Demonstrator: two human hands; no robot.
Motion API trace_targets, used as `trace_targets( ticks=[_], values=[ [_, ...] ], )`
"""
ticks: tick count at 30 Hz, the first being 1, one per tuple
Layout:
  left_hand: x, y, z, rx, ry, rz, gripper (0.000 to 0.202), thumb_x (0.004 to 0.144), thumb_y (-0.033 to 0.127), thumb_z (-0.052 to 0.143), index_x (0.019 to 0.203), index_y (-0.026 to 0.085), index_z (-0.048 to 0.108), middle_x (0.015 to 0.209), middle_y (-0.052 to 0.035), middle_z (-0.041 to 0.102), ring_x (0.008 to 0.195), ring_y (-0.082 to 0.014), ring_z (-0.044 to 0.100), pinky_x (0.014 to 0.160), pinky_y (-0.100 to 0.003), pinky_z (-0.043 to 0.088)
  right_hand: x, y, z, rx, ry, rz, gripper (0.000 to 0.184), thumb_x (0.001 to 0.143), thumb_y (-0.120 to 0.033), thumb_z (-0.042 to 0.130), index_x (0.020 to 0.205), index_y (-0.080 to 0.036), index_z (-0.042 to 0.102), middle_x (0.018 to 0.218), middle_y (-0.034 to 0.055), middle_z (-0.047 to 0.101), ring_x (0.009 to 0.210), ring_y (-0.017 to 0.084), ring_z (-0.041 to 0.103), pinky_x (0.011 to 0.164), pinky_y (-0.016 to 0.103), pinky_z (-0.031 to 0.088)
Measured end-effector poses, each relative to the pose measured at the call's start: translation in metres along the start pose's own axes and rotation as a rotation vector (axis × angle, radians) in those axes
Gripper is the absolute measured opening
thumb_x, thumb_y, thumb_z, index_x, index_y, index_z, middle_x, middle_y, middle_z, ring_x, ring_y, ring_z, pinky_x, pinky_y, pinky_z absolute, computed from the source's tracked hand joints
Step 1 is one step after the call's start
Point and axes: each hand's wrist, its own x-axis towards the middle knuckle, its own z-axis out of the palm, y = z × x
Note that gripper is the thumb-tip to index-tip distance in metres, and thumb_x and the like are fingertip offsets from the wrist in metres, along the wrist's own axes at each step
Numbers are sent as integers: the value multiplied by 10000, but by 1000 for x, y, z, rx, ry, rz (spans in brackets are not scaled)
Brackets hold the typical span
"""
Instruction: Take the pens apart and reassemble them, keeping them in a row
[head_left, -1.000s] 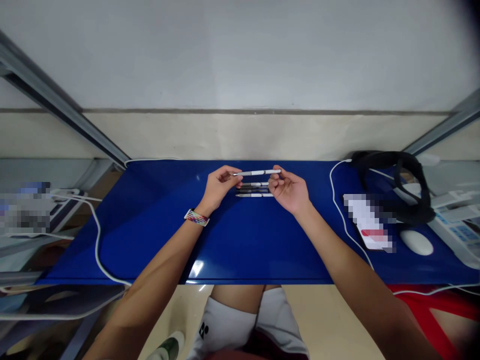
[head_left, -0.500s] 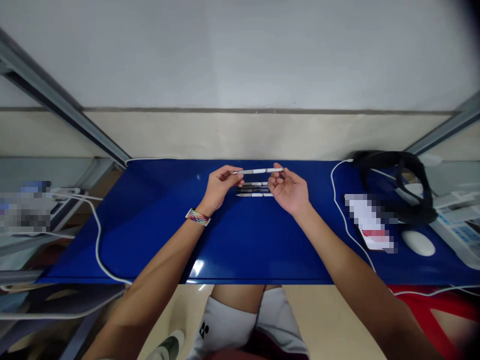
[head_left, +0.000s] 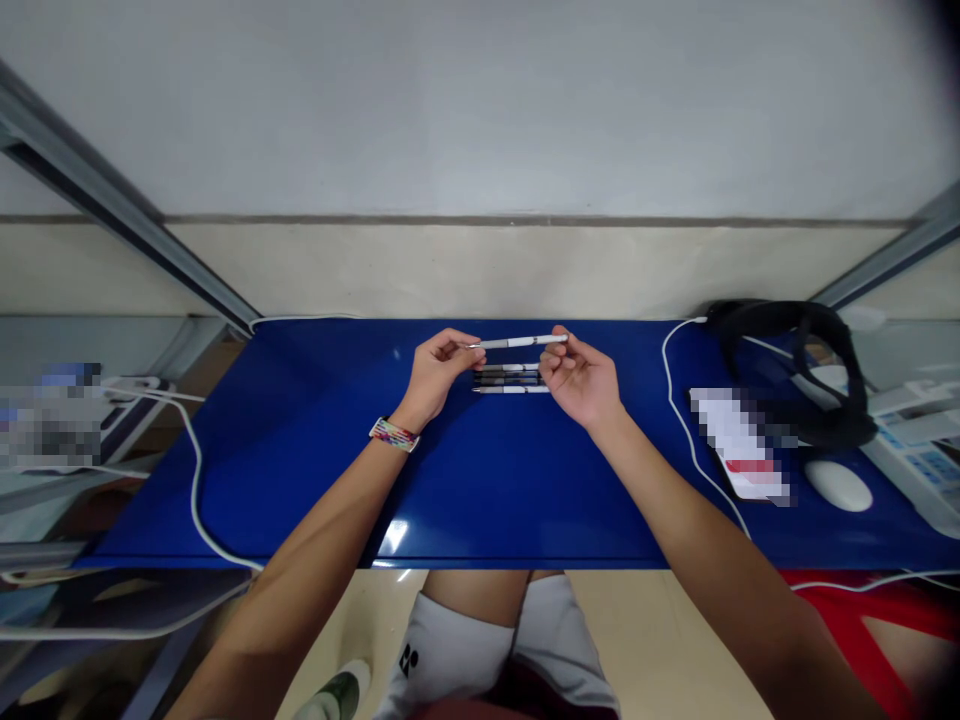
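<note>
A white and grey pen [head_left: 517,342] is held level above the blue table [head_left: 495,470], one end in each hand. My left hand [head_left: 437,375] pinches its pointed end between thumb and fingers. At the other end, the fingertips of my right hand [head_left: 581,378] close on the pen, palm turned partly up. Below it, several more pens [head_left: 511,379] lie side by side on the table, pointing left. My right fingers hide the right ends of some of them.
On the right lie a white cable [head_left: 686,440], a blurred-out phone-like item [head_left: 739,445], a black headband-like device [head_left: 840,360] and a white computer mouse [head_left: 840,485]. Another white cable [head_left: 196,480] runs along the left. A wall [head_left: 480,270] stands behind the table.
Both hands keep hold of the pen in nearly the same place. My right hand has shifted very slightly to the right.
</note>
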Motion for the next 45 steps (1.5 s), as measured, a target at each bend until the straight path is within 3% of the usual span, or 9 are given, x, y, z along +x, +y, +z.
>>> trace_targets(
  ticks=[12, 18, 23, 32, 36, 41, 45],
  values=[
    [0, 3, 0, -33, 10, -18, 279, 752, 317, 969, 905, 185, 777, 780, -11, 761, 731, -138, 737, 741, -287, 617, -1, -3, 1, -89, -34, -11, 137, 983, -145, 614, 1008, -199, 737, 744, -22, 632, 592, 86, 527, 760, 235, 592],
    [-1, 4, 2, -42, 14, -19, 271, 760, 309, 969, 894, 182, 771, 782, -8, 758, 722, -130, 731, 742, -282, 613, -2, -4, 1, -84, -52, -3, 141, 1018, -276, 627, 1055, -200, 740, 776, -3, 655, 633, 110, 562, 760, 270, 602],
    [-1, 5, 1, -12, 7, -16, 269, 770, 324, 958, 916, 190, 776, 786, -13, 758, 740, -145, 738, 757, -303, 619, 0, -2, -3, -120, -25, -23, 92, 1003, -209, 647, 946, -228, 717, 684, -46, 579, 559, 91, 496, 747, 251, 584],
    [-2, 4, 1, -12, -19, -7, 253, 779, 321, 952, 903, 195, 772, 770, -13, 751, 730, -146, 731, 748, -305, 614, -2, -1, -1, -93, -1, -49, 118, 992, -219, 639, 928, -233, 737, 661, -47, 558, 551, 100, 490, 753, 256, 592],
    [-2, 4, 2, -13, -18, -5, 256, 782, 326, 950, 896, 193, 764, 774, -13, 750, 728, -144, 730, 747, -305, 614, -2, -1, 0, -86, 6, -46, 139, 1001, -291, 634, 1002, -229, 759, 738, -19, 640, 611, 115, 558, 786, 292, 615],
    [-2, 4, 1, -25, -24, -5, 242, 784, 312, 949, 889, 193, 765, 774, -13, 752, 729, -138, 726, 742, -293, 608, -1, -2, -2, -49, -2, -28, 154, 997, -165, 602, 970, -224, 742, 682, -44, 599, 554, 89, 521, 780, 244, 623],
    [-2, 4, 0, 0, -19, -6, 257, 787, 331, 948, 888, 190, 759, 768, -12, 744, 720, -145, 725, 741, -307, 611, 0, -1, -3, -58, 3, -26, 122, 1000, -176, 630, 1013, -230, 738, 738, -43, 647, 571, 89, 557, 840, 276, 651]
  ],
)
